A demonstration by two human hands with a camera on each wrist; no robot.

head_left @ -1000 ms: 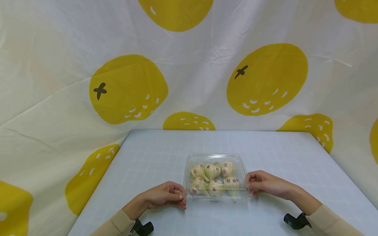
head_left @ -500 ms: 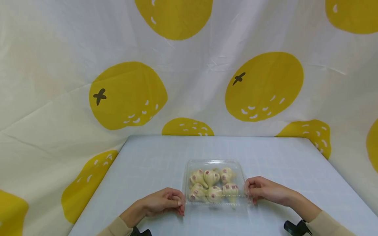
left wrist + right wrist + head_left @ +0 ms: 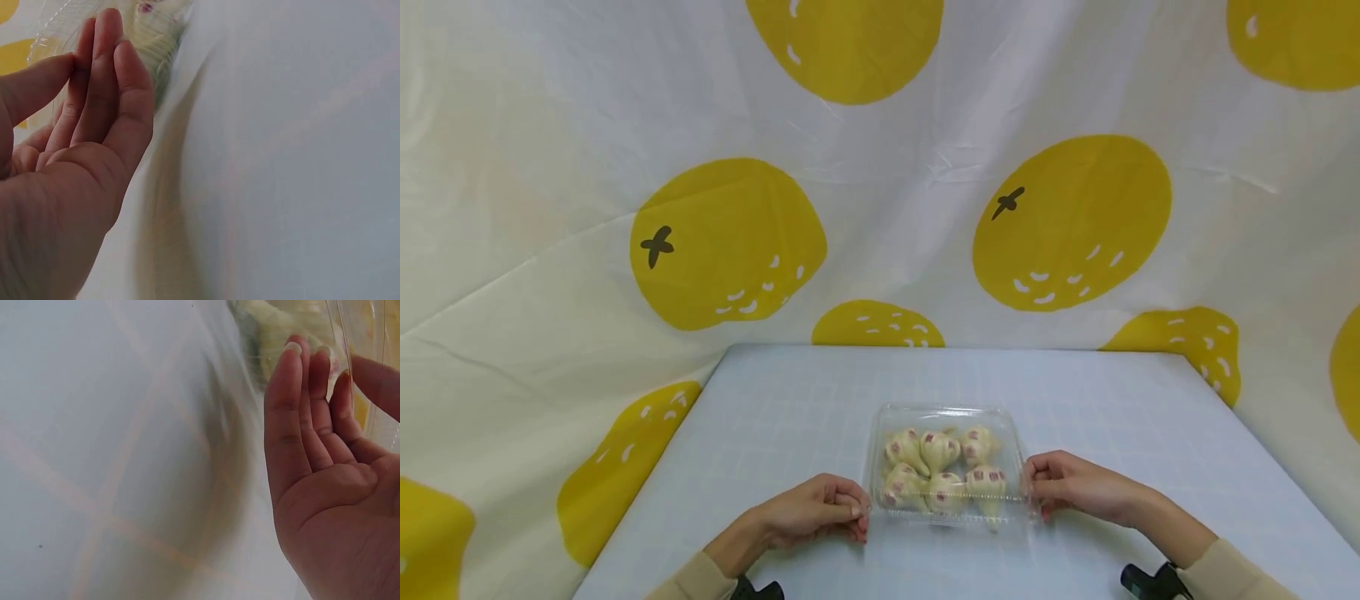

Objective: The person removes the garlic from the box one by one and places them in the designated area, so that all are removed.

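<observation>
A clear plastic clamshell box point(image 3: 887, 417) sits near the middle of the table, its lid down. Inside, seen through the plastic, lie several pale garlic bulbs point(image 3: 940, 451) with purplish marks, in two rows. My left hand point(image 3: 812, 510) pinches the box's near left corner between thumb and fingers. At the near right corner, my right hand point(image 3: 1090, 487) pinches the rim likewise. In the right wrist view the clear plastic edge point(image 3: 345, 337) runs between the thumb and the fingers. The left wrist view shows the ribbed box wall point(image 3: 53, 28) behind the fingertips.
A pale checked cloth covers the table point(image 3: 790, 408). A white curtain point(image 3: 895, 208) printed with big yellow lemons hangs behind and beside it. Dark wrist cameras point(image 3: 1153, 581) sit below both forearms.
The head view has tilted up a little, so everything sits lower in the frame. Both hands keep their hold on the clamshell box, which stays in place.
</observation>
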